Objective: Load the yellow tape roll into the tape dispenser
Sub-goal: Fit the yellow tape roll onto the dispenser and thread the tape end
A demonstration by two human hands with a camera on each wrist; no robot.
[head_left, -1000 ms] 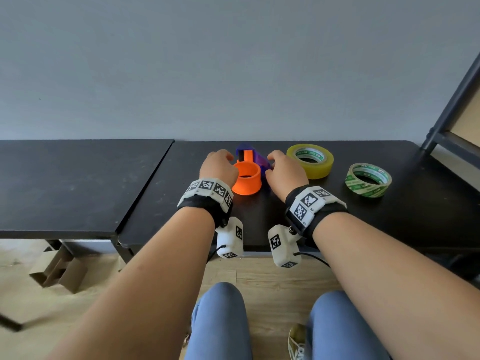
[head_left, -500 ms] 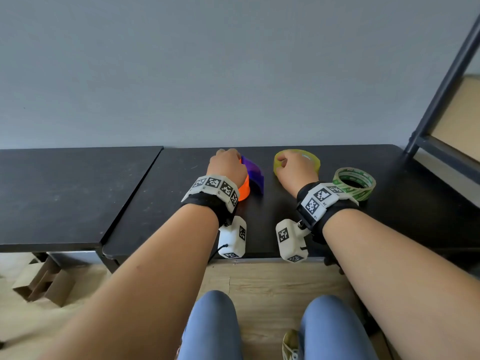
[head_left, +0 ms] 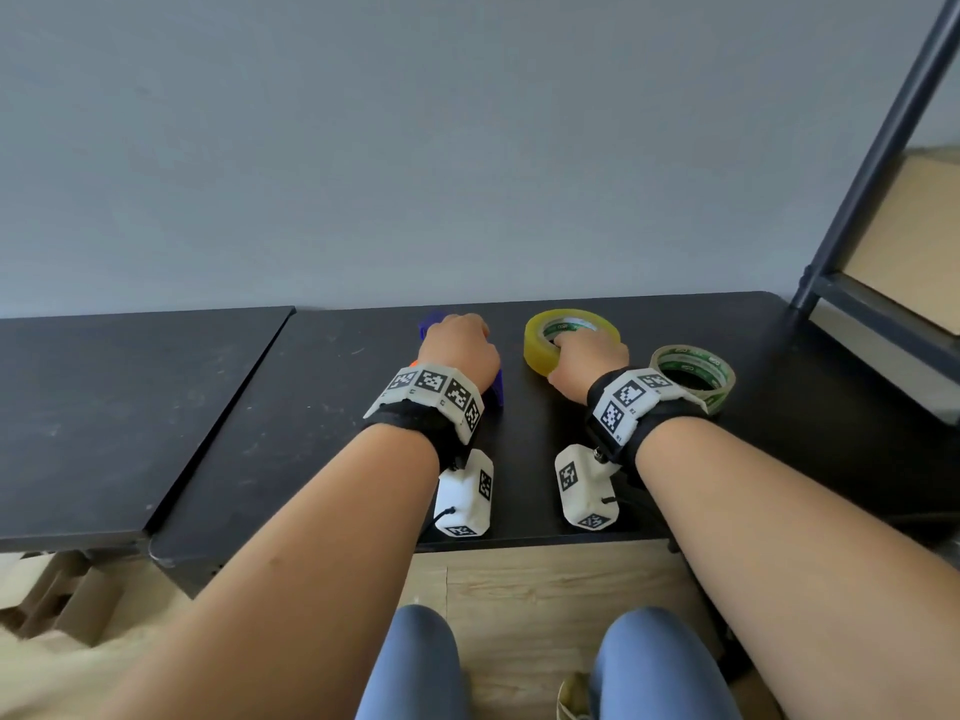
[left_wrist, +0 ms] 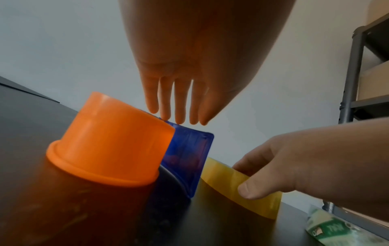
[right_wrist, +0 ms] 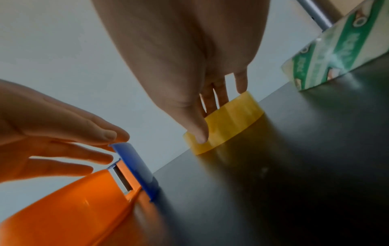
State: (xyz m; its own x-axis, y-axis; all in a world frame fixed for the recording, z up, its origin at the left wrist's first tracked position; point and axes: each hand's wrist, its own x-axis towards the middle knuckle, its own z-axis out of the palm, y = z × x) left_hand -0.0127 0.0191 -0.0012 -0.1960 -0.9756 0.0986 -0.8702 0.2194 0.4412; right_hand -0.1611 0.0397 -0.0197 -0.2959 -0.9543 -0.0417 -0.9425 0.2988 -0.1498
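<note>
Right hand (head_left: 584,368) shifted onto yellow tape roll (head_left: 537,350), pinching rim; left hand (head_left: 457,350), fingers straight, hides most of dispenser (left_wrist: 118,143).

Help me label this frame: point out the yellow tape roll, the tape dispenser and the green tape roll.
yellow tape roll (head_left: 535,350), head view, outer left wall.
tape dispenser (left_wrist: 109,141), left wrist view, orange drum side.
green tape roll (head_left: 719,371), head view, right rim.
</note>
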